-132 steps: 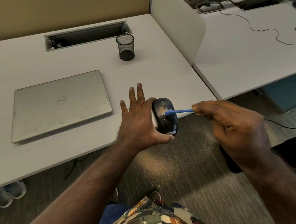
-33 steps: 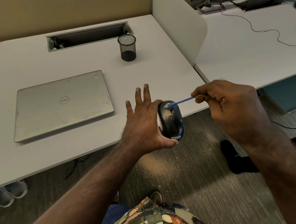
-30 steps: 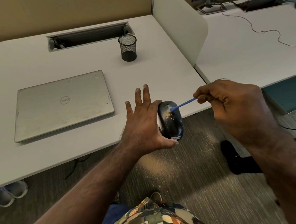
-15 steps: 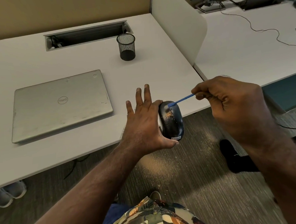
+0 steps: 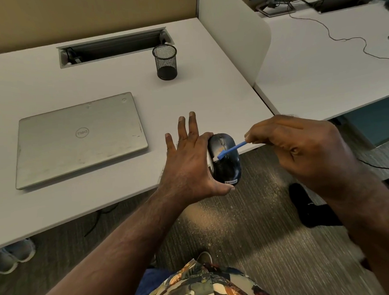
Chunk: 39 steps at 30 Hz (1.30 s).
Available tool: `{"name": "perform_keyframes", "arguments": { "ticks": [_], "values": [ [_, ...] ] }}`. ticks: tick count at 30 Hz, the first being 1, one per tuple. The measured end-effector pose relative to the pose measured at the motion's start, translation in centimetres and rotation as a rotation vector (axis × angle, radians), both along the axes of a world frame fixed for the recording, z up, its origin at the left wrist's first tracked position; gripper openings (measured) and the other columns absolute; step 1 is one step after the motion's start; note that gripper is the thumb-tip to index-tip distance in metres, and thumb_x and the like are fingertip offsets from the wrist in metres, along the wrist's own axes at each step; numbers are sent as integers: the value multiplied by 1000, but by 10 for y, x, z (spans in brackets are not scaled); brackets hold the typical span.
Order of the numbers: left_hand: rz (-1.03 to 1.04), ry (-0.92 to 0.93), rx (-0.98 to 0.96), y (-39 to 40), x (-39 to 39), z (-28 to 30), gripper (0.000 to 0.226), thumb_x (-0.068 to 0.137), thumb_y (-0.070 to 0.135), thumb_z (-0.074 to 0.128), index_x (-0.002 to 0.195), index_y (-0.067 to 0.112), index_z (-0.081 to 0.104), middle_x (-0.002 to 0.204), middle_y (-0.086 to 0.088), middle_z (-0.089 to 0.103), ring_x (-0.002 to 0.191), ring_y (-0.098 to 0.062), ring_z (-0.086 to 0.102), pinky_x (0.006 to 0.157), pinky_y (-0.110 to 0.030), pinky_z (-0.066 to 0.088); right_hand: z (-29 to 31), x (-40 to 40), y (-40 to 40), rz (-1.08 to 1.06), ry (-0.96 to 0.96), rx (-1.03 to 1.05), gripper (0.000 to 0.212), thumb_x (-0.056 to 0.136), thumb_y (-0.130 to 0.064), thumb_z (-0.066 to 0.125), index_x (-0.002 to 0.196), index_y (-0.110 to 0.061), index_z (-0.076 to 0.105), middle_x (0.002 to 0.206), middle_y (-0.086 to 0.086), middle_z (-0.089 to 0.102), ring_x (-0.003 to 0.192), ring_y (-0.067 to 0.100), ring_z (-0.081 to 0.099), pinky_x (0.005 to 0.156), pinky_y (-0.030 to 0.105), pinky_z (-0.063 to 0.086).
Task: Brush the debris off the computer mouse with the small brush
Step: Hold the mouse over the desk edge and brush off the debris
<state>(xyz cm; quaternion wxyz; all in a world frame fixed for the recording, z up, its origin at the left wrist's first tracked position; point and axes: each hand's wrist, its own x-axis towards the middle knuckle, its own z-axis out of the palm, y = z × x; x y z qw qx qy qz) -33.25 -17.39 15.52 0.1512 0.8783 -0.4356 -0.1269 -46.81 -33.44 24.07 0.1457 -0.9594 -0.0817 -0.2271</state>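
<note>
A black computer mouse (image 5: 228,165) with a white label at its near end is held just past the desk's front edge, over the floor. My left hand (image 5: 188,168) grips it from the left, thumb under the near end, index finger over the top, other fingers straight. Tan debris speckles the mouse near its scroll wheel. My right hand (image 5: 299,148) pinches the handle of a small blue brush (image 5: 232,149). The brush's white bristles touch the left upper side of the mouse.
A shut silver laptop (image 5: 80,139) lies on the white desk (image 5: 39,87) to the left. A black mesh pen cup (image 5: 165,62) stands behind. A white divider (image 5: 235,34) separates a second desk on the right. Tan dust lies on the carpet (image 5: 215,216) below.
The brush head has swept from the far top of the mouse down and left across its back. My right hand dropped slightly. Less debris shows on the mouse.
</note>
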Motion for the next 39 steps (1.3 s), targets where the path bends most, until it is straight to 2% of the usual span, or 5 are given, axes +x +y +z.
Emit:
{"name": "perform_keyframes", "arguments": {
  "ticks": [5, 10, 16, 24, 39],
  "values": [
    [-22, 8, 12, -2, -2, 1, 126, 52, 80, 71, 151, 28, 14, 155, -5, -37, 140, -24, -38, 116, -59, -9, -3, 2, -1, -52, -44, -14, 23, 87, 7, 60, 107, 0, 70, 104, 12, 72, 92, 23, 69, 78, 41, 59],
    [-9, -5, -6, -1, -2, 0, 126, 51, 81, 70, 150, 27, 15, 155, -5, -36, 140, -24, -37, 116, -58, -10, -1, -1, -2, -53, 11, -32, 27, 91, -4, 49, 106, -1, 71, 102, 9, 72, 89, 21, 69, 75, 40, 59],
    [-7, 1, 3, 2, -1, -1, 127, 50, 83, 69, 150, 27, 16, 156, -4, -35, 140, -23, -38, 116, -60, -8, 3, -8, -5, -82, -32, -42, 26, 91, -4, 49, 105, 0, 71, 99, 10, 72, 87, 20, 68, 83, 31, 53],
    [-5, -2, -18, 2, -2, 0, 126, 51, 81, 70, 150, 27, 16, 156, -4, -35, 140, -23, -37, 116, -59, -9, -4, -6, -1, -73, -25, -43, 27, 92, -6, 49, 108, 2, 70, 103, 13, 72, 91, 22, 69, 84, 34, 56],
    [13, -22, -26, 4, 3, -4, 126, 49, 83, 69, 150, 27, 18, 157, -5, -33, 141, -24, -36, 116, -58, -11, -8, -10, -2, -84, -61, -56, 26, 92, -4, 50, 106, 3, 70, 102, 14, 72, 90, 23, 69, 86, 32, 52]
  ]
}}
